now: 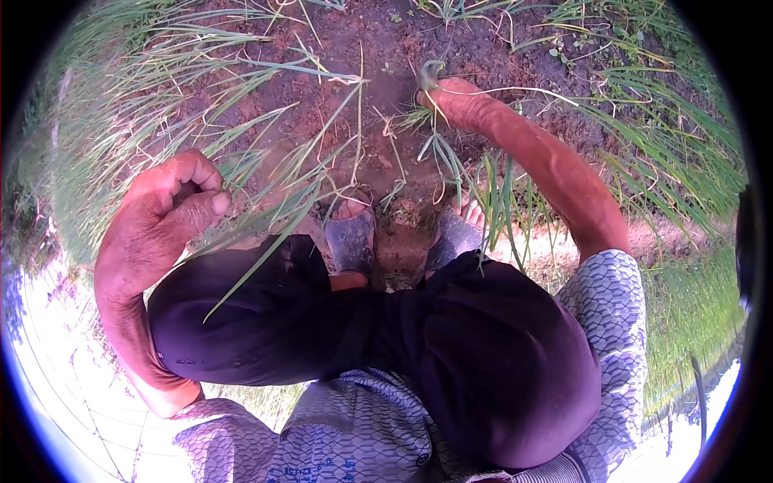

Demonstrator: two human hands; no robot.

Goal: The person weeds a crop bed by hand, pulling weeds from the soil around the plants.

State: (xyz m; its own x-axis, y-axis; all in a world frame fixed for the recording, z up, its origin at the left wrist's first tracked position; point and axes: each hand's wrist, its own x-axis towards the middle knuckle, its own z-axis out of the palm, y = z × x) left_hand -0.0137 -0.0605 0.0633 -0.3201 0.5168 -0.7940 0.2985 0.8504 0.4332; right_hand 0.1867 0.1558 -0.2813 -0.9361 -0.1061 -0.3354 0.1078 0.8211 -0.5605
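Note:
My right hand reaches down to the soil between the plants, its fingers wrapped round a small curved metal tool, seemingly a sickle. Most of its handle is hidden in my grip. Close by that hand stands an onion-like plant with thin green leaves. My left hand hovers above my left knee, fingers curled with the thumb against them. Nothing can be seen in its curl. Long green leaves spread just to the right of my left hand.
Dark, bare soil runs between dense rows of green leaves on the left and more leaves on the right. My sandalled feet stand in the furrow below my bent knees. Grass grows at the lower right.

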